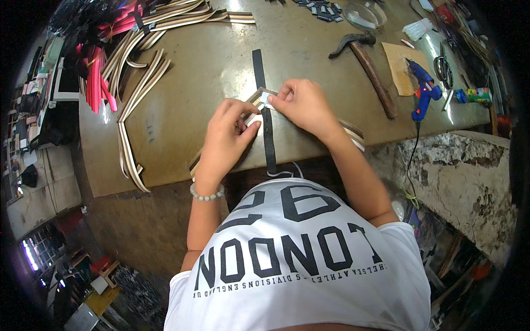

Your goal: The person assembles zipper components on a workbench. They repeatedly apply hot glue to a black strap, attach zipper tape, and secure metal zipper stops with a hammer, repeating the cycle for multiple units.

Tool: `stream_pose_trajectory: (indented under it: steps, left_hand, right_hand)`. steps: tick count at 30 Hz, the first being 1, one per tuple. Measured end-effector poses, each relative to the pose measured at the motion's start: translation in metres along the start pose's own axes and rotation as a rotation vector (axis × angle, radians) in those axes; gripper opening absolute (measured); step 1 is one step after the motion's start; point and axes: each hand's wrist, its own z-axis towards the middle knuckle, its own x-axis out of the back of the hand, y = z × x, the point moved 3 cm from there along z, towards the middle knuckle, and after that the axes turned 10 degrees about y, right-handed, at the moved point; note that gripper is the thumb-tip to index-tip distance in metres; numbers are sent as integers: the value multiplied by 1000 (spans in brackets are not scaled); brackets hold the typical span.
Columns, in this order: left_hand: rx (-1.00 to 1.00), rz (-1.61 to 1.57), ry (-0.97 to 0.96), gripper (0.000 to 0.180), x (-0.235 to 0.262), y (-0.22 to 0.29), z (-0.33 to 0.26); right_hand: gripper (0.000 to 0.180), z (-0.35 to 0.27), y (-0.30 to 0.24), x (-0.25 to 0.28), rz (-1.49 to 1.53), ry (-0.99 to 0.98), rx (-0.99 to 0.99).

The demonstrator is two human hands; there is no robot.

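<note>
Both hands meet over the table (182,132) at a striped beige, brown and black strap (352,132), bent into a peak between them. My left hand (222,129) is closed, thumb and fingers pinching the strap's left part beside a small white patch (254,118). With thumb and fingertips, my right hand (307,107) pinches the right part at a small whitish piece (265,99). Beneath the peak a narrow black strap (269,140) runs from the table's near edge away from me. Fingers hide part of the bend.
At the right lie a hammer (371,74), brown cardboard (391,60) and a blue glue gun (425,91) with its cord over the edge. Striped straps (182,21) and pink strips (95,80) heap at the left. Small black pieces (326,11) and a round clear dish (361,17) sit at the back.
</note>
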Motion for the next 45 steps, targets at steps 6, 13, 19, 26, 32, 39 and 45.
stream_pose_trajectory:
  steps: [6, 13, 19, 26, 32, 39, 45]
  left_hand:
    - [68, -30, 91, 19, -14, -8, 5]
    - [234, -31, 153, 18, -19, -20, 16]
    - [270, -34, 172, 16, -21, -22, 16]
    - [156, 57, 165, 20, -22, -17, 12]
    - [93, 151, 171, 15, -20, -7, 8]
    - [41, 299, 99, 27, -20, -1, 2]
    - [30, 314, 130, 27, -19, -6, -1]
  right_hand:
    - [27, 0, -1, 2, -16, -13, 4]
    - [27, 4, -1, 2, -28, -25, 11]
    - [20, -6, -17, 11, -40, 0, 193]
    - [16, 36, -26, -4, 115, 32, 453]
    - [20, 75, -8, -19, 130, -246, -18]
    - [33, 81, -15, -5, 109, 504, 441]
    - [45, -37, -9, 13, -345, 117, 854]
